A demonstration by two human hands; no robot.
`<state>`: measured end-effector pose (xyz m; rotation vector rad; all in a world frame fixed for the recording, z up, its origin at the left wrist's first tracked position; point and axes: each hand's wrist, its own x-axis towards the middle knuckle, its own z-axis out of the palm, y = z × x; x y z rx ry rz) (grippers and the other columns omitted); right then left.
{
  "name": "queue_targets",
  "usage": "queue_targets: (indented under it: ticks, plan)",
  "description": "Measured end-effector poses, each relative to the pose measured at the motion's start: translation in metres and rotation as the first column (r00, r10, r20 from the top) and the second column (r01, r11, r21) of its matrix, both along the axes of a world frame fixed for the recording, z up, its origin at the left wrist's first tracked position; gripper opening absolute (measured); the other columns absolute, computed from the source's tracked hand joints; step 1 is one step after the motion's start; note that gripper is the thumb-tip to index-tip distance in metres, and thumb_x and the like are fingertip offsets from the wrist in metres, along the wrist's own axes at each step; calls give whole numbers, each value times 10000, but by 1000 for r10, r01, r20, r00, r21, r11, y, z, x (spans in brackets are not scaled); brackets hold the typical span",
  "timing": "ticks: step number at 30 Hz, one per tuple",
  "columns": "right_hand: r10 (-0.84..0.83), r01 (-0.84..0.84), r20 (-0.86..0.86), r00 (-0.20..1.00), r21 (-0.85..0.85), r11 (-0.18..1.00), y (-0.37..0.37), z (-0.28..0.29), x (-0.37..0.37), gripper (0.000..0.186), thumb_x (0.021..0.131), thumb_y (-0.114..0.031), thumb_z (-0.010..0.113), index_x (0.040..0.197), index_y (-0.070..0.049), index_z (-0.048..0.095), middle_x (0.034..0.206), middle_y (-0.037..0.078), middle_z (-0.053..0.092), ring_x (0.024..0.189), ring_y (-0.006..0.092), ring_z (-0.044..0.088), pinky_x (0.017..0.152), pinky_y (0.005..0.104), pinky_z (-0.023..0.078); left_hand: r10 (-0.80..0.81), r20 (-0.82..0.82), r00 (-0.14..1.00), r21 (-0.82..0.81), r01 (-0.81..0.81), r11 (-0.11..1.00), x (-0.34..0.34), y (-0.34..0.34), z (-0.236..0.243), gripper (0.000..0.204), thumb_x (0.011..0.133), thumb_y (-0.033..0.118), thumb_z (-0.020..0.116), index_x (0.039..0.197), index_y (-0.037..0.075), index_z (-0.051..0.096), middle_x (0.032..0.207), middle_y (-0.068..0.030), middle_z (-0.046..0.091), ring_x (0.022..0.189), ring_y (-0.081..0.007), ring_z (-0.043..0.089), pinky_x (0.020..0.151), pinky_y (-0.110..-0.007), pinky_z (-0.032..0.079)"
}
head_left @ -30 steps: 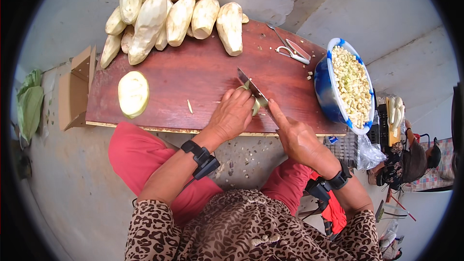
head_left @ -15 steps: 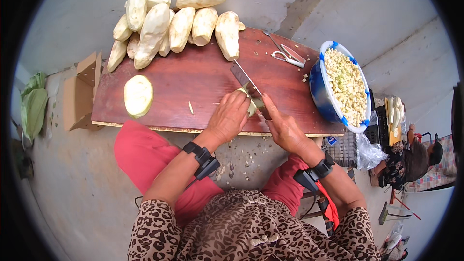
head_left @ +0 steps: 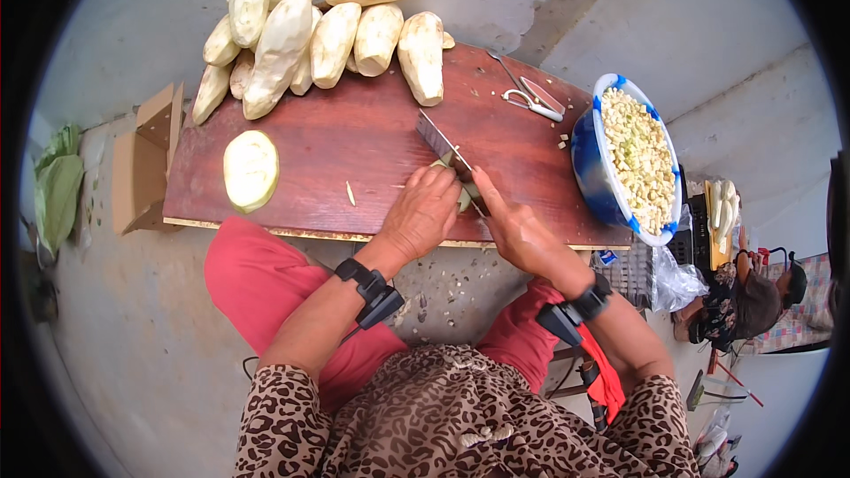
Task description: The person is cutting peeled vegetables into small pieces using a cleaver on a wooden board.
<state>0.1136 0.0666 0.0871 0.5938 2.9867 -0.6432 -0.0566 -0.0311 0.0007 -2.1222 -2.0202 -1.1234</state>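
Grey concrete floor (head_left: 115, 372) spreads beneath us, and across it sits our low reddish wooden desk (head_left: 354, 133), seen from above. Along its far edge lies the biggest lot, a heap of whole peeled pale tubers (head_left: 310, 31), touching one another and not yet cut. At our right, just beside the desk end, stands a blue and white bowl (head_left: 591, 168) filled nearly to the rim with small pale cubes, so we judge a good share of the dicing is done while the heap is left. A cardboard box (head_left: 142, 159) rests open off the left end. Near the left front edge sits a cut half tuber (head_left: 251, 170), flat face up, well apart from our hands. Our left hand (head_left: 425, 212) presses curled fingers down on a small greenish-pale piece (head_left: 463, 197), mostly hidden. Our right hand (head_left: 518, 230) is clenched around the handle of a knife (head_left: 438, 142), its blade meeting that piece. Scissors (head_left: 531, 99) lie near the bowl. A few crumbs (head_left: 351, 193) dot the wood.
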Motion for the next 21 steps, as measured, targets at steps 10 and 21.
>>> queue_targets:
  ticks: [10, 21]
  plan:
    - [48, -50, -313, 949, 0, 999, 4, -21, 2, 717, 875, 12, 530, 1523, -18, 225, 920, 295, 649, 756, 477, 629, 658, 526, 496, 20, -55, 998, 63, -16, 998, 3, -6, -1, 389, 803, 90, 643, 1161, -41, 570, 1229, -191, 538, 1207, -357, 492, 1038, -465, 386]
    - [54, -56, -49, 997, -36, 998, -5, 21, 15, 744, 869, 7, 562, 1531, -50, 228, 988, 323, 633, 689, 490, 608, 646, 540, 488, 18, -9, 1000, -5, -18, 1000, 1, -8, -3, 363, 795, 106, 660, 1126, -19, 578, 1217, -176, 544, 1197, -347, 492, 1044, -461, 381]
